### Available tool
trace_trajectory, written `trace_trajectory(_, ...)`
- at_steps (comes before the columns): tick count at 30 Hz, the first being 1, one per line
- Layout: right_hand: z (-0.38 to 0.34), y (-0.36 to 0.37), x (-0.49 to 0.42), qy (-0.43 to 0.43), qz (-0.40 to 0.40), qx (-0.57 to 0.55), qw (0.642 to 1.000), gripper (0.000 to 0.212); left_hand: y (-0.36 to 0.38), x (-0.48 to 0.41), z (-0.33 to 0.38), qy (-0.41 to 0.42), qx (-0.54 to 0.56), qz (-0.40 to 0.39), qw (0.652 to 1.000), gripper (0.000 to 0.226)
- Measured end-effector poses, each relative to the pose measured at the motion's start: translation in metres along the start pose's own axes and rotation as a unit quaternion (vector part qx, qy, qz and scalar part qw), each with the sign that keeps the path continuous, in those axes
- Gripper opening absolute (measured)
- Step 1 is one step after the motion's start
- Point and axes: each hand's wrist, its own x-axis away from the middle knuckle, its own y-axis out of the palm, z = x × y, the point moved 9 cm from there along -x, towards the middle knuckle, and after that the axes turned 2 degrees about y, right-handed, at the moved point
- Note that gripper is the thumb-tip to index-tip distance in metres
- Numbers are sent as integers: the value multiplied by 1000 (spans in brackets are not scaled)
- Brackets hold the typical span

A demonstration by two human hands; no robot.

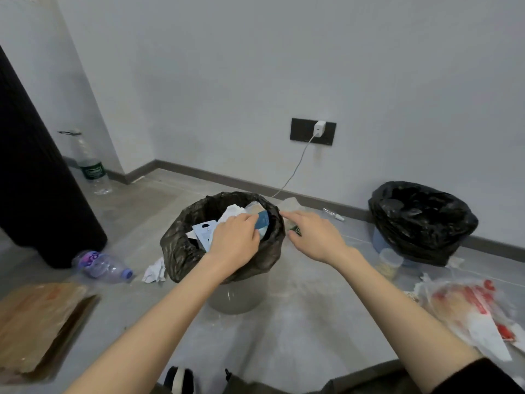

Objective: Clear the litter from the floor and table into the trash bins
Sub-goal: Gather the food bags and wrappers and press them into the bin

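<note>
At frame centre, the left hand (234,237) pinches a blue packet (262,221) over the bin (181,245). Just right, the right hand (312,234) is spread loose, perhaps touching a wrapper (295,230).

The left hand (233,237) covers part of the litter (204,231) in the bin (181,245); its thumb is hidden. A dark thing (295,231) shows only partly under the right hand (315,237). The blurred paper bag (37,325) is cut by the left edge, the plastic bag (468,305) by the right.
</note>
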Motion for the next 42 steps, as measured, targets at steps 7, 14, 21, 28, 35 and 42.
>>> trace_trajectory(7, 92, -32, 58, 98, 54, -13, 994, 47, 2, -13, 91, 56, 36, 16, 998, 40)
trace_trajectory(14, 193, -32, 122, 196, 57, -37, 978, 45, 44, -24, 186, 117, 47, -21, 992, 41)
trace_trajectory(21, 294, 9, 178, 302, 44, -80, 949, 45, 100, -27, 255, 148, 62, -89, 983, 43)
trace_trajectory(28, 377, 81, 227, 434, -25, -109, 894, 53, 163, -43, 297, 183, 98, -154, 966, 44)
trace_trajectory(35, 423, 122, 229, 455, -40, -114, 882, 73, 215, -54, 316, 188, 137, -178, 956, 42)
trace_trajectory(42, 440, 169, 217, 472, -99, -135, 865, 85, 244, -54, 314, 205, 155, -181, 949, 43)
